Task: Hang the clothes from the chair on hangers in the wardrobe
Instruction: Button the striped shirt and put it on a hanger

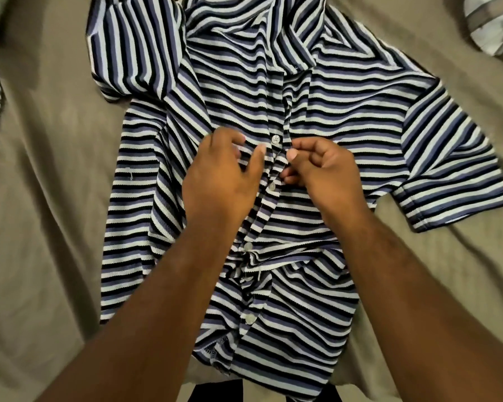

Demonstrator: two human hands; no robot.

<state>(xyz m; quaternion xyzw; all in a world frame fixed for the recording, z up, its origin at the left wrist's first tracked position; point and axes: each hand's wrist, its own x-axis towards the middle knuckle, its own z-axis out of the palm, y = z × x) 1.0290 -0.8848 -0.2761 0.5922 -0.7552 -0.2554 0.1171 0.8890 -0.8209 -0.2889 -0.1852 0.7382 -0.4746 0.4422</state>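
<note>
- Head view: I see the striped shirt (346, 120) lying front-up on the beige sheet (41, 198).
- My left hand (221, 175) pinches the button strip, thumb on top beside a white button (275, 139).
- My right hand (325, 166), fingers curled, pinches the facing edge.
- Plaid cloth (494, 24) lies at the far right corner.

Ribbed knit shirt (346, 117); matt, perhaps cotton sheet (50, 227)

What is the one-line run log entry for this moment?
left hand: pinches striped shirt beside a button | right hand: pinches opposite front edge | shirt: spread on tan sheet
</note>
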